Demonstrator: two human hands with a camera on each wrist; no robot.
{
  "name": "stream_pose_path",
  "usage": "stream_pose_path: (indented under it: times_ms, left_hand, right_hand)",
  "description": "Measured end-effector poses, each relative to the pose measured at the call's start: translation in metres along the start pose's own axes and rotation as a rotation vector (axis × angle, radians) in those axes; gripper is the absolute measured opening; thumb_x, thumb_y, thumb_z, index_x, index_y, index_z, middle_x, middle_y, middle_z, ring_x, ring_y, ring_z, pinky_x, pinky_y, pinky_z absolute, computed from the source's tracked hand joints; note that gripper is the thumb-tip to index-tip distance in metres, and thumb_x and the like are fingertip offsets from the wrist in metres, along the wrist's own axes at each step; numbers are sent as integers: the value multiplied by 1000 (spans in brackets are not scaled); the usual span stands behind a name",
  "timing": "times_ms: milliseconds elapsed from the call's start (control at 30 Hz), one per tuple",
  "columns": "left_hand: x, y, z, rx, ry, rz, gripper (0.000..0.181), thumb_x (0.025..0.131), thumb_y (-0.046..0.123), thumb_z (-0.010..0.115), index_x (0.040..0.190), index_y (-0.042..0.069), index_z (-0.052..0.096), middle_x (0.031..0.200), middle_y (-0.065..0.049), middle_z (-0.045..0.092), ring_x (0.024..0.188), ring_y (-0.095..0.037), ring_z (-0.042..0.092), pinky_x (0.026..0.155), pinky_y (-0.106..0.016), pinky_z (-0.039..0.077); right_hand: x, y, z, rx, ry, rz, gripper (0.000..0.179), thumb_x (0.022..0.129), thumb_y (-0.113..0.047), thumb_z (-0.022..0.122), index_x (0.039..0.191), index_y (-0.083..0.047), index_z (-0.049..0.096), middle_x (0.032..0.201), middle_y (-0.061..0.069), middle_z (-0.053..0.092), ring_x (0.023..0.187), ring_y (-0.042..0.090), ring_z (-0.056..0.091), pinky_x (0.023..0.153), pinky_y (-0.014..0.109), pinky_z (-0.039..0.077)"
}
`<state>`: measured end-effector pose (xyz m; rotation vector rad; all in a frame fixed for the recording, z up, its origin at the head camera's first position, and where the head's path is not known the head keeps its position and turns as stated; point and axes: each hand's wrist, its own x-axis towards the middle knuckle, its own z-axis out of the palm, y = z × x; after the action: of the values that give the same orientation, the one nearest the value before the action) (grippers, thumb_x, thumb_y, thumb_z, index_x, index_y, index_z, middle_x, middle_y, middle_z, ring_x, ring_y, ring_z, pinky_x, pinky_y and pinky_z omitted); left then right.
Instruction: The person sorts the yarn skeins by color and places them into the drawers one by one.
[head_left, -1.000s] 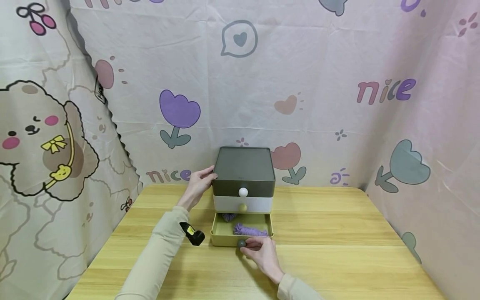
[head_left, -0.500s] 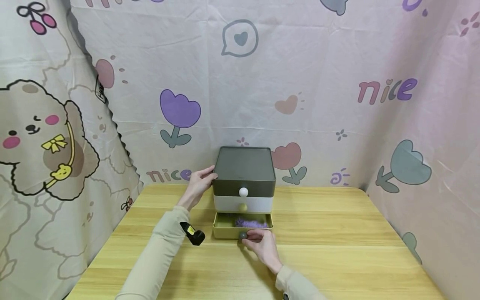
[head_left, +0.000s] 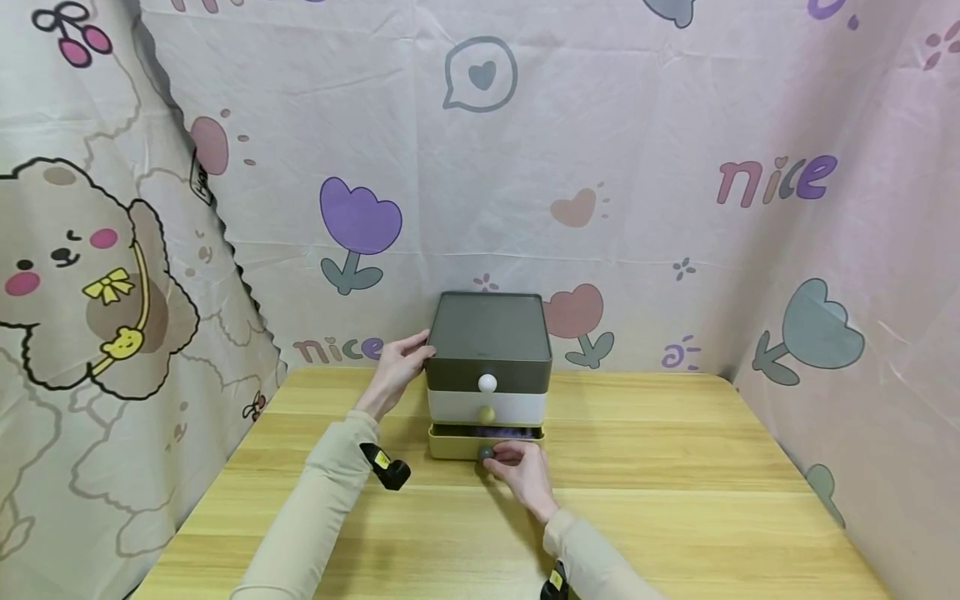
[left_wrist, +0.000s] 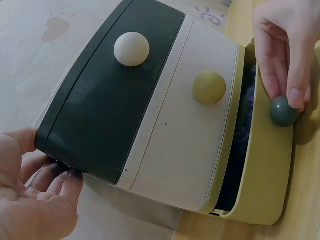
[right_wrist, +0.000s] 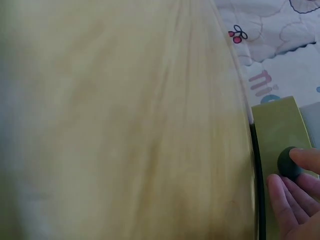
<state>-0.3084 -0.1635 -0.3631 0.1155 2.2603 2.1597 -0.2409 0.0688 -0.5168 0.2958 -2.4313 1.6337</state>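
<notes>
A three-tier drawer box (head_left: 489,329) stands at the back of the table, with a dark green top tier, a white middle tier and a yellow-green bottom drawer (head_left: 454,444). That bottom drawer is pulled out a short way; a strip of purple fabric (head_left: 507,432) shows in its gap. My right hand (head_left: 524,473) pinches the drawer's dark green round knob (left_wrist: 284,111) between thumb and fingers. At the box's left side, my left hand (head_left: 397,368) rests against the top tier, its thumb on the front edge and its fingers along the side.
A white knob (head_left: 487,383) and a yellow knob (head_left: 486,414) stick out from the upper two tiers. The wooden table (head_left: 675,475) spreads around the box. A patterned curtain (head_left: 645,125) hangs close behind it.
My right hand has pushed the bottom drawer inward, from well out to nearly in, so the purple fabric is mostly covered now. My left hand has stayed in place.
</notes>
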Motion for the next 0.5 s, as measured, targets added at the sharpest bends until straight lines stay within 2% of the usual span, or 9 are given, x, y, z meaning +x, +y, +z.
stream_pose_path:
  times_ms: [67,267,400,500]
  left_hand:
    - [0,0,0,-1,-1,1,55,100,8,54,153,4,39,164,-11,33,90,3,51,119,-40,36]
    - [0,0,1,13,6,-6,54,100,8,54,153,5,40,164,-9,34,92,0,50,115,-36,39]
    - [-1,1,0,0,3,-5,54,100,7,54,153,4,40,165,-10,32,98,-2,50,119,-39,36]
    - [-1,1,0,-10,0,-2,55,100,7,54,153,4,39,165,-10,32,95,-3,50,120,-42,34]
  right_hand:
    - [2,1,1,-4,6,3,24,77,-12,84,96,1,77,87,16,78,78,23,76,70,19,59]
    - [7,1,3,-9,20,-1,23,77,-11,84,95,1,77,85,15,78,76,17,75,69,18,58]
    - [10,1,4,-7,26,-11,23,77,-10,84,95,2,76,84,15,78,75,17,75,68,19,58]
    - [13,1,4,-5,34,-1,22,77,-10,84,95,2,76,84,15,78,75,19,75,69,20,58]
